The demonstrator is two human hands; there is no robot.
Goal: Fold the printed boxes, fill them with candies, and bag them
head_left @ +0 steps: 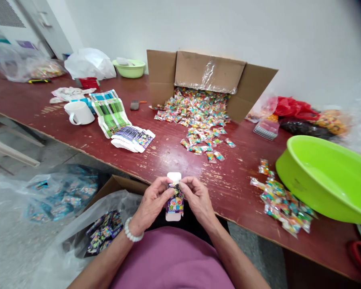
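Between my two hands, just off the table's front edge, is a small purple candy box [175,202] with white end flaps sticking out at top and bottom. My left hand [155,200] pinches its left side, with a white bead bracelet on that wrist. Thumb and fingers of my right hand [198,197] grip the upper right side. Whether anything is inside the box cannot be seen. Ahead on the table lie small candy packets [198,140], spilling from a cardboard carton [164,78]. A fanned stack of flat purple boxes [135,138] rests to the left.
A white mug [80,112] stands by green flat boxes [112,114]. At right, a large green basin [307,176] sits beside a pile of candy packets [284,204]. Below left, a plastic-lined carton [129,184] holds purple boxes [105,233], next to a bag of blue packs [66,196].
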